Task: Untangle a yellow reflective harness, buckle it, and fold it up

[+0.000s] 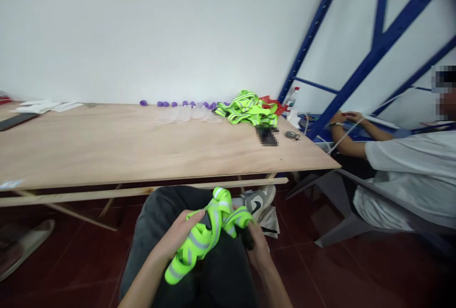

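Note:
A neon yellow-green reflective strap vest (213, 225) with grey stripes is bunched above my lap. My left hand (181, 231) is closed round its left part, the thumb lying over a dark patch of it. At the vest's right end, my right hand (259, 247) grips a strap close to a black piece (246, 237); its fingers are partly hidden and slightly blurred. On the table beyond lies a heap of similar yellow-green straps (249, 110) with some red fabric (274, 104) behind it.
Clear plastic bags (181, 114) and several purple rolls (174, 104) line the back of the wooden table (107, 149). A round dark object (292, 135) lies near its right end. Blue metal frames (359, 68) and a seated co-worker (402, 165) are at right.

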The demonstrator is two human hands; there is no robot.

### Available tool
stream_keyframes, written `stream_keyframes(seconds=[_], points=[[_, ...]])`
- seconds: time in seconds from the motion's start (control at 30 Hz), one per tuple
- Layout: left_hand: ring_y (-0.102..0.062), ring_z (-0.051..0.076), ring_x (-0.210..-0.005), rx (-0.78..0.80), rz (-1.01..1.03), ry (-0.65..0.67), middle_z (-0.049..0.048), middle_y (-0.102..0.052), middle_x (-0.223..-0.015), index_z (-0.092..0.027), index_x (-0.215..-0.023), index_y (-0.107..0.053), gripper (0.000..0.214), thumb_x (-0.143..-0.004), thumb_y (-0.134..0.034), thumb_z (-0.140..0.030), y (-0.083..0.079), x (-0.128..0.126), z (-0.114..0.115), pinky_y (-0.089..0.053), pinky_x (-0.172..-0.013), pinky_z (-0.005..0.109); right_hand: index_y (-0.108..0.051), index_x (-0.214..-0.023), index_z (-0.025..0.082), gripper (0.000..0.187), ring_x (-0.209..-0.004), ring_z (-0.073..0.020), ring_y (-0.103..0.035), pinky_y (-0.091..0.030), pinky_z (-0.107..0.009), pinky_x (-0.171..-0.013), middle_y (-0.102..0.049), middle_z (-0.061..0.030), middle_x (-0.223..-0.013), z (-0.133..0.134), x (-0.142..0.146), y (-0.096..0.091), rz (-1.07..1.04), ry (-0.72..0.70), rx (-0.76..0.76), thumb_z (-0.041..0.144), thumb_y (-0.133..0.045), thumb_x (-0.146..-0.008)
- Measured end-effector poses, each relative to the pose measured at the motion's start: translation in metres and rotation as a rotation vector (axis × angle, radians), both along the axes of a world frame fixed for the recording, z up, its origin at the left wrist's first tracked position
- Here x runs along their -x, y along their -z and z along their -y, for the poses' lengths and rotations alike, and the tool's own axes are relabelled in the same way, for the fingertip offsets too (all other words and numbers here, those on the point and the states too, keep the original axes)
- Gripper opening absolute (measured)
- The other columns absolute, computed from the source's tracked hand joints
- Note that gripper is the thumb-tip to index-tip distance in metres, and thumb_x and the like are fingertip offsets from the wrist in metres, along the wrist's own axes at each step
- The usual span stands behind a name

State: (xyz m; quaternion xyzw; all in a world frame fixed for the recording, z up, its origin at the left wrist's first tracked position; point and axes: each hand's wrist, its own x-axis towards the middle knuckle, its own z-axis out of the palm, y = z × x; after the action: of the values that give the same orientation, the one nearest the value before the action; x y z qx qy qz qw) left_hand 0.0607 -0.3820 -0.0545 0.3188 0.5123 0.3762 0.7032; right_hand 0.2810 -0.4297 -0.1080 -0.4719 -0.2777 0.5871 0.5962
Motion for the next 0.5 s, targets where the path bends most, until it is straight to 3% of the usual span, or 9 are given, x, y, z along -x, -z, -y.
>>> stream_keyframes(seconds=[0.1,0.17,0.27,0.33,0.43,0.5], points=[[-0.066,0.023,-0.073,-0.098,-0.180,0.181,0.0042,-0.071,-0.074,-0.015,-0.080,-0.072,0.044,-0.066,-0.083,-0.055,0.004,-0.013,0.007,-0.049,-0.062,0.028,-0.074,-0.108,0.023,0.071,-0.099,-0.0295,-0.070,-0.055,-0.039,-0.086,-0.076,-0.0087,-0.104,0.015,0.026,0.011,-0.146,-0.134,0.027,0.066,-0.086,-0.054],[-0.066,0.026,-0.082,-0.204,-0.325,0.194,0.0061,-0.073,-0.082,-0.017,-0.083,-0.073,0.043,-0.063,-0.085,-0.053,0.002,-0.024,0.008,-0.049,-0.067,0.028,-0.071,-0.115,0.024,0.082,-0.090,-0.0281,-0.072,-0.057,-0.040,-0.081,-0.076,-0.0075,-0.100,0.024,0.048,0.018,-0.241,-0.222,0.031,0.067,-0.089,-0.047],[-0.064,0.024,-0.082,-0.479,-0.524,0.190,0.0041,-0.071,-0.082,-0.021,-0.082,-0.071,0.032,-0.069,-0.082,-0.048,-0.010,-0.031,0.004,-0.047,-0.071,0.027,-0.072,-0.115,0.022,0.068,-0.070,-0.0267,-0.073,-0.058,-0.042,-0.068,-0.076,-0.0077,-0.087,0.031,0.072,0.021,-0.264,-0.272,0.124,0.064,-0.081,-0.062],[-0.061,0.020,-0.073,-0.646,-0.578,0.186,0.0019,-0.067,-0.076,-0.023,-0.083,-0.069,0.026,-0.078,-0.075,-0.047,-0.019,-0.027,-0.002,-0.046,-0.068,0.026,-0.074,-0.112,0.025,0.058,-0.072,-0.0302,-0.074,-0.059,-0.046,-0.070,-0.077,-0.0068,-0.087,0.025,0.075,0.013,-0.237,-0.236,0.134,0.057,-0.078,-0.064],[-0.062,0.019,-0.073,-0.757,-0.544,-0.018,0.0035,-0.068,-0.083,-0.022,-0.098,-0.068,0.027,-0.087,-0.065,-0.047,-0.028,-0.005,-0.016,-0.048,-0.067,0.027,-0.078,-0.101,0.040,0.047,-0.086,-0.0370,-0.075,-0.058,-0.052,-0.075,-0.079,-0.0013,-0.089,-0.003,0.060,-0.031,-0.156,-0.273,-0.026,0.054,-0.077,-0.056],[-0.064,0.020,-0.076,-0.768,-0.496,-0.198,0.0060,-0.070,-0.092,-0.021,-0.106,-0.065,0.032,-0.091,-0.059,-0.048,-0.030,0.013,-0.028,-0.051,-0.069,0.028,-0.079,-0.098,0.038,0.041,-0.082,-0.0368,-0.076,-0.059,-0.053,-0.068,-0.080,-0.0039,-0.087,-0.039,0.038,-0.087,0.016,-0.329,-0.170,0.055,-0.074,-0.061]])
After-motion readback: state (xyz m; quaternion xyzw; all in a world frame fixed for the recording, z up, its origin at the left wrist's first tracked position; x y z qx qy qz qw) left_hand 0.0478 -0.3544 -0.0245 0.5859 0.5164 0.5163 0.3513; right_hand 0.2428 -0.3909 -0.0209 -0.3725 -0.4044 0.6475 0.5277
